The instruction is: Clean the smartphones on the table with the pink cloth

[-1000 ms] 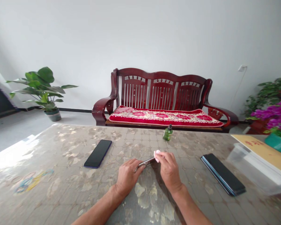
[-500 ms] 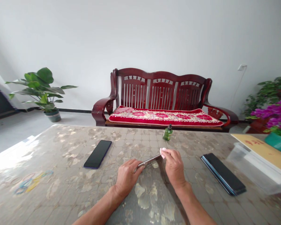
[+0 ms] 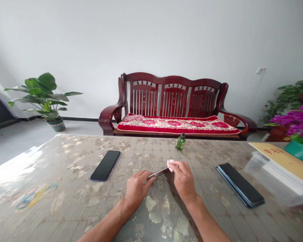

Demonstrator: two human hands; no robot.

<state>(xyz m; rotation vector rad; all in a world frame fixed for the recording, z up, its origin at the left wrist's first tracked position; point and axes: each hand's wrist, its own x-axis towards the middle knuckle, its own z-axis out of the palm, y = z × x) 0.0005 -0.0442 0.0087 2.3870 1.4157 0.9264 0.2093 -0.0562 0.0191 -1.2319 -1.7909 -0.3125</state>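
Observation:
My left hand [image 3: 137,185] is closed on one end of a thin, flat phone-like object [image 3: 159,172], seen edge-on above the table. In my right hand [image 3: 183,179], a crumpled pale pink cloth or tissue [image 3: 170,165] is pinched between the fingers and touches the object's far right end. Beyond my hands stands a small green bottle [image 3: 180,142] with a black cap. A dark phone [image 3: 105,165] lies flat to the left. On the right, a stack of phones [image 3: 240,185] rests on the table.
Coloured rubber bands [image 3: 32,198] lie on the patterned table [image 3: 73,151] at left. A clear plastic box [image 3: 270,178] with a yellow sheet [image 3: 280,156] and purple flowers [image 3: 296,121] are at right. Behind the table is a wooden bench [image 3: 175,97].
My right hand and the cloth have moved slightly left along the held object. My left hand keeps its hold, nearly in the same place.

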